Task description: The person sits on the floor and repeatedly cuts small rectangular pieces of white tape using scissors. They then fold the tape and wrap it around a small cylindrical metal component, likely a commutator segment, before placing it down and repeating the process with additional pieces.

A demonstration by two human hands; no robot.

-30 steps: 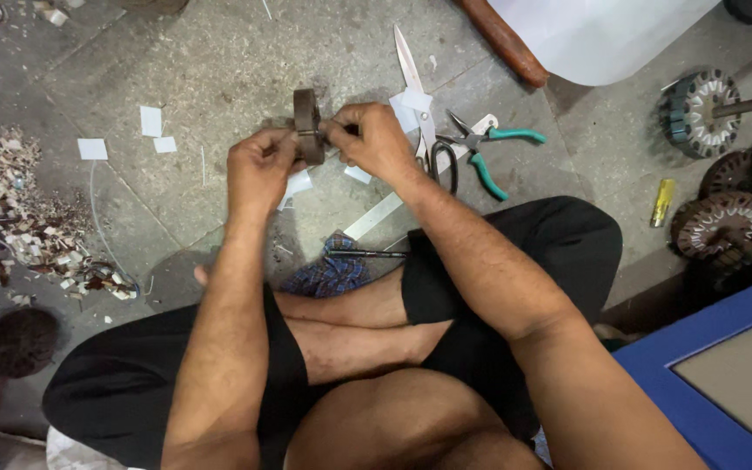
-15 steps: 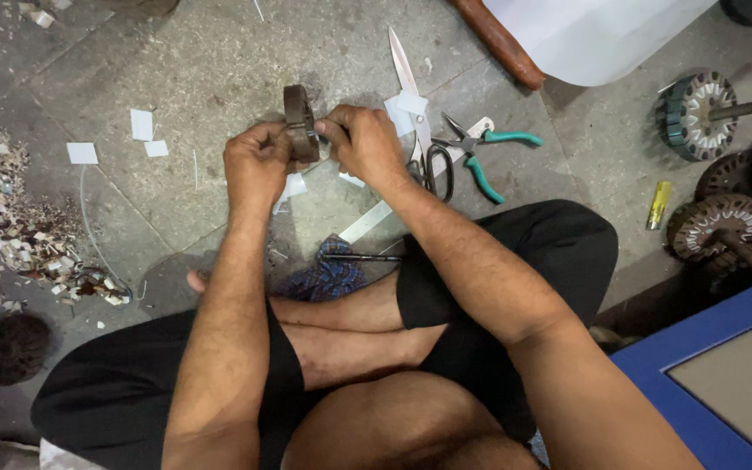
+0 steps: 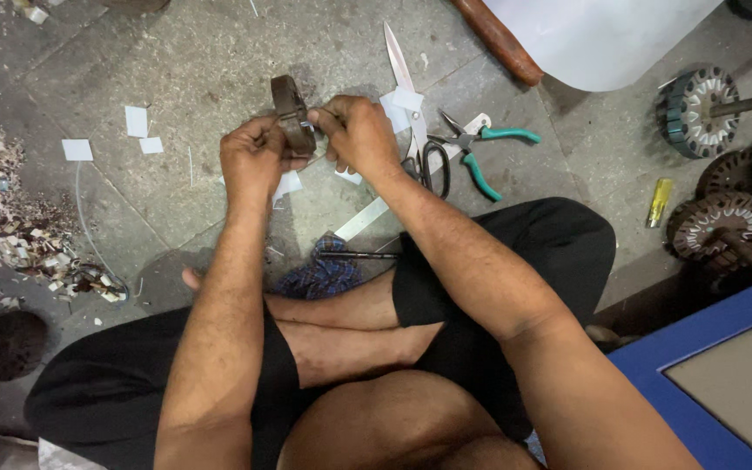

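I sit cross-legged on a stone floor. Both hands hold a dark, rusty round motor core (image 3: 290,111) up in front of me, seen edge-on. My left hand (image 3: 252,161) grips its lower left side. My right hand (image 3: 359,135) closes on its right side, fingertips pinched at the rim. Whether a small slip of white paper is between those fingers is hidden.
Large scissors (image 3: 411,96) and green-handled pliers (image 3: 479,148) lie just right of my hands. White paper slips (image 3: 137,122) are scattered left. Wire scrap pile (image 3: 10,218) at far left. Several wound motor cores (image 3: 698,109) at right, a yellow lighter-like item (image 3: 659,202), a blue box edge (image 3: 724,331).
The core and both hands have shifted slightly left and up in view; the grip is unchanged.
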